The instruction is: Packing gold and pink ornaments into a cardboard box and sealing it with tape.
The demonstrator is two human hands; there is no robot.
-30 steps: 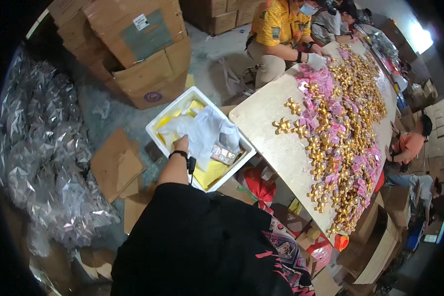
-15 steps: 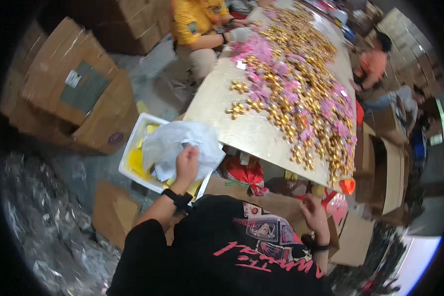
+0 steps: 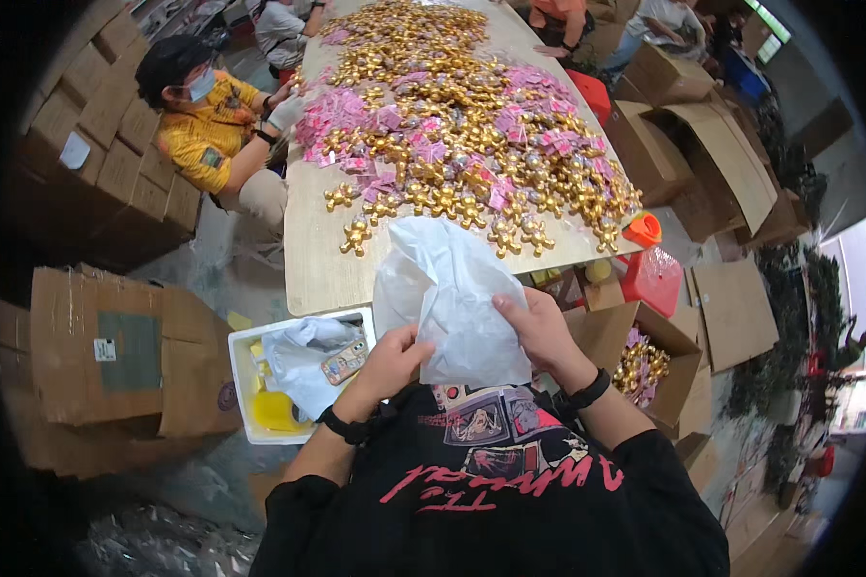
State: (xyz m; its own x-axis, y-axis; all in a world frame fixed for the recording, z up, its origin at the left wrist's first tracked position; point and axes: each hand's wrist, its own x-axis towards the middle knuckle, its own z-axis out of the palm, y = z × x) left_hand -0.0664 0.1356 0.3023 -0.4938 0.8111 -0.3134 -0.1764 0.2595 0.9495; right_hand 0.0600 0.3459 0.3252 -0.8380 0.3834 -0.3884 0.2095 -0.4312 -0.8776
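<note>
Both of my hands hold a crumpled white plastic bag (image 3: 447,298) up in front of my chest, at the near edge of the table. My left hand (image 3: 394,363) pinches its lower left side. My right hand (image 3: 541,332) grips its right side, the thumb lying over the film. The bag hangs upright and partly covers the table's edge. Just beyond it, shiny gold bear-shaped pieces (image 3: 443,199) and pink packets (image 3: 337,112) lie heaped on the pale table (image 3: 308,274).
At my left stands a white foam box (image 3: 243,370) with a light cloth, a phone (image 3: 344,363) and a yellow item. A carton (image 3: 659,332) holding gold pieces is at my right. A person in yellow (image 3: 202,144) works at the table's left; large cartons (image 3: 96,346) stand behind.
The white bag has moved from over the foam box to in front of my chest. My right hand has come in and taken hold of it too. The view has turned.
</note>
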